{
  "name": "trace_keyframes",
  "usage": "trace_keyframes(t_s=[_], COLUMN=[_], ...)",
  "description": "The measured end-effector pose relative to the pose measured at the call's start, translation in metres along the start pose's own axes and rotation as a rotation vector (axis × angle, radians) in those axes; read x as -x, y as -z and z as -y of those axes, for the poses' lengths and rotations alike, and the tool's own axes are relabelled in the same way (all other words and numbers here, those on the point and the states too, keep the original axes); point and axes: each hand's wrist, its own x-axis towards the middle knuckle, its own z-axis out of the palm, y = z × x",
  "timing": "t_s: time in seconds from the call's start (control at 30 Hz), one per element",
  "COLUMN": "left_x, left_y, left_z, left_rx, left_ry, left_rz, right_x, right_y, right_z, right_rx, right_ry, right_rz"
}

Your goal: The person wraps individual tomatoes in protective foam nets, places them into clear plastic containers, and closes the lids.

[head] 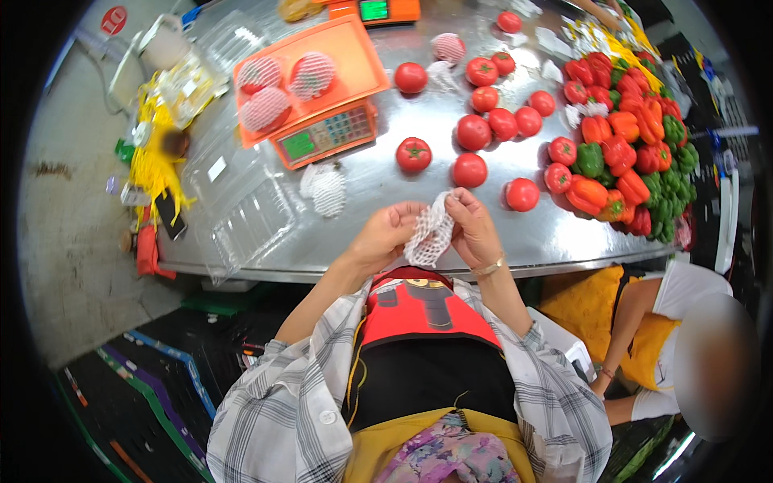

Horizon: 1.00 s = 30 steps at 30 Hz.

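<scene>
Between my two hands is a white foam net sleeve (430, 238), held above the front edge of the metal table. My left hand (386, 234) grips its left side. The fingers of my right hand (472, 226) pinch its upper right end. Whether anything sits inside the net I cannot tell. Beyond my hands lie loose tomatoes, among them one tomato (414, 154) straight ahead and another tomato (470, 170) just past my right hand. More foam net sleeves (326, 190) rest to the left. Netted tomatoes (266, 108) sit on the orange tray (347, 57) of a digital scale (326, 134).
On the right is a large heap of red, orange and green bell peppers (622, 148). Clear plastic trays (250, 229), a phone (170, 214) and yellow net bags (151, 163) lie left. A second scale (386, 11) stands at the back. Another person (640, 326) bends low at right.
</scene>
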Motion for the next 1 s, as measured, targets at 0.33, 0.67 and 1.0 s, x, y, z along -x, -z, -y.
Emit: trace_keyframes(t_s=[0.33,0.67,1.0], left_x=[-0.044,-0.179,-0.263], left_y=[-0.017,-0.014,0.020], left_z=[-0.012,-0.027,-0.020], left_rx=[0.180,-1.116,-1.846], left_ry=[-0.128,-0.772,-1.026], left_rz=[0.235,-0.366,-0.147], right_x=[-0.006,-0.029,-0.040], right_y=[0.028,0.065,0.083], right_z=[-0.010,0.001,0.007], right_rx=[-0.456,-0.625,-0.557], right_ry=[-0.177,-0.187,-0.146], right_rz=[0.076,0.035,-0.114])
